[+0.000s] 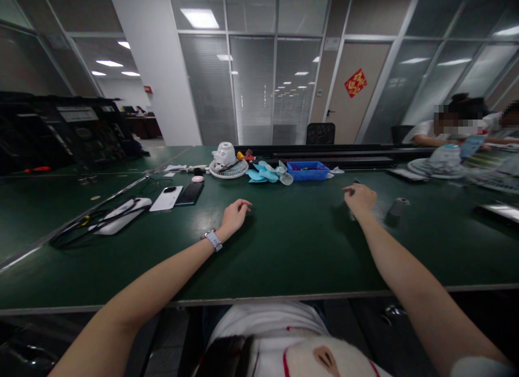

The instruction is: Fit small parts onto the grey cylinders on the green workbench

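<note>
My left hand (234,216) rests on the dark green table (284,242), fingers loosely curled, holding nothing; a watch sits on its wrist. My right hand (359,199) lies further right on the table with fingers bent; whether it grips a small dark object is unclear. A small grey cylinder (398,206) lies just right of it. Beyond the hands sit a white fan body on its grille (227,163), light blue fan blades (265,173) and a blue tray (308,170) of small parts.
Two phones (178,196) and a white device with black cables (117,217) lie at the left. Other people sit at the far right behind fan parts (441,160). A black rail (324,150) runs along the table's back.
</note>
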Tool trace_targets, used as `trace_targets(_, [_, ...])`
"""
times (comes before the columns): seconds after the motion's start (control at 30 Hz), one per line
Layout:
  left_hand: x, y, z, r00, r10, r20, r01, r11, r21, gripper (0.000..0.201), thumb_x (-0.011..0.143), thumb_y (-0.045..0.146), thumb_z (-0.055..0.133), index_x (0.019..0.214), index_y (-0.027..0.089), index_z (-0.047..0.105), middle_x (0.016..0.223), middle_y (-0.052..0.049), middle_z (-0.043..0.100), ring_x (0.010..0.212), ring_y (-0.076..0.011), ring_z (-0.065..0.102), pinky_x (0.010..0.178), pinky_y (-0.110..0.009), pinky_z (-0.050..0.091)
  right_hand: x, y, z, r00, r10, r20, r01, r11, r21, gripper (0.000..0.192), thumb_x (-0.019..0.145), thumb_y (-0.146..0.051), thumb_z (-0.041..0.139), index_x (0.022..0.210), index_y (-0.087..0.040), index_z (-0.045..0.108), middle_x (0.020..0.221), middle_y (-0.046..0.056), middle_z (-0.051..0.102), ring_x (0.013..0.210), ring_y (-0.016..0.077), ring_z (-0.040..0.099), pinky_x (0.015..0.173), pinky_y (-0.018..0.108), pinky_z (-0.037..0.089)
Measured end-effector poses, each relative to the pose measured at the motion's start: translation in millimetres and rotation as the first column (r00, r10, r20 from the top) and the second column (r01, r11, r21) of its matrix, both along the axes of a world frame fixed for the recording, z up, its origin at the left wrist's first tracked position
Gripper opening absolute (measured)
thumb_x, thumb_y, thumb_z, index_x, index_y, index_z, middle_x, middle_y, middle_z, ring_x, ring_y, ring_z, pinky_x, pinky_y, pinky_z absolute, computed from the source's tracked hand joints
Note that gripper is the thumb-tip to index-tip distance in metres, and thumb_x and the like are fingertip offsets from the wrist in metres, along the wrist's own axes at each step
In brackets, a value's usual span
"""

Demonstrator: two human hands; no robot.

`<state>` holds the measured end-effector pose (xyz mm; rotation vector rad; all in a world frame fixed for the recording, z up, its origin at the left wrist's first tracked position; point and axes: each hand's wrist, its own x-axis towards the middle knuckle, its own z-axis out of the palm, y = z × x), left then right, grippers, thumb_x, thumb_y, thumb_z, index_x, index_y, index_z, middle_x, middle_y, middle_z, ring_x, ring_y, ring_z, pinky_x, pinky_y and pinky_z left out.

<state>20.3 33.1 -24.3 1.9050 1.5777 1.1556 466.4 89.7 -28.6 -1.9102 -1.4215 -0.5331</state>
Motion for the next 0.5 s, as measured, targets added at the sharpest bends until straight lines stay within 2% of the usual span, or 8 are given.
trace_targets(0.37, [0.1,0.3,-1.6,1.0,-0.003,0.0,0.003,1.0,-0.006,0.031,0.089,0.03,0.042,0.101,0.019,0.069,0.088,-0.004,0.075,0.084,-0.0195,0.068,0.077,-0.03,0.049,-0.6,0.7,2.6,0.999,-0.003,-0.041,0.003,1.0,-0.023,0.027,0.08,-0.019,0.052,0.09,-0.023,0.078,0.102,0.009,0.07,0.095,0.0253,0.059,0.087,0.041,0.042])
trace_targets(0.5, [-0.6,1.4,-3.1,1.0,-0.003,0.0,0.003,1.0,0.0,0.031,0.089,0.03,0.042,0.1,0.02,0.069,0.087,-0.003,0.075,0.085,-0.0194,0.068,0.077,-0.03,0.049,1.0,0.8,-2.2,0.993,-0.023,-0.114,0.033,0.996,0.086,0.031,0.077,-0.023,0.057,0.103,-0.022,0.074,0.116,0.012,0.065,0.105,0.0274,0.057,0.09,0.041,0.043])
